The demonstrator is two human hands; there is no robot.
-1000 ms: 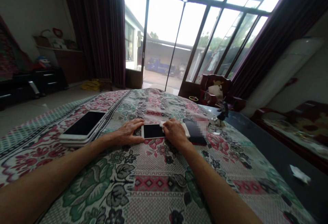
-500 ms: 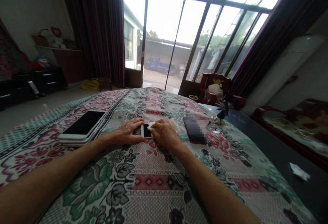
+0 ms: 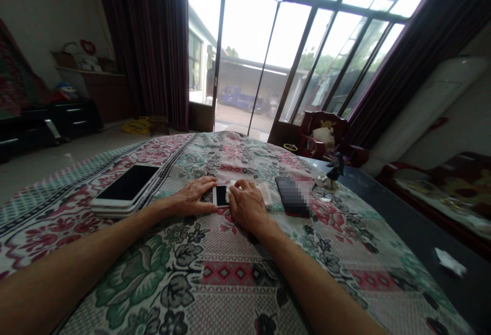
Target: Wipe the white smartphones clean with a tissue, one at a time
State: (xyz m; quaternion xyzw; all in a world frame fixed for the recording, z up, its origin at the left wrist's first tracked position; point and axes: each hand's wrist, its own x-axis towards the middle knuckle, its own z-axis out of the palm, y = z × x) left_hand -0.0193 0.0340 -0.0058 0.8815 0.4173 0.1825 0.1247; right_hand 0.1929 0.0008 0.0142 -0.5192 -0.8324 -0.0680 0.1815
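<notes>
A small white phone [image 3: 220, 196] with a dark screen lies flat on the table between my hands. My left hand [image 3: 196, 197] holds its left end, thumb at the near edge and fingers at the far edge. Bent over the phone's right part is my right hand [image 3: 248, 206], closed on a crumpled white tissue [image 3: 231, 186] pressed to the screen. The hand covers much of the tissue and the phone's right end. Just right of it lies a pale, flat piece [image 3: 265, 194] that I cannot make out.
A patterned cloth [image 3: 230, 243] covers the table. To the left lies a large white tablet [image 3: 126, 186] on another flat device. A dark, partly blurred flat object [image 3: 293, 197] is on the right, near a small dark figurine [image 3: 336, 167]. Crumpled white paper [image 3: 450, 262] lies far right.
My right hand has shifted slightly right along the phone with the tissue, and more of the dark screen shows. The left hand keeps its place at the phone's left end.
</notes>
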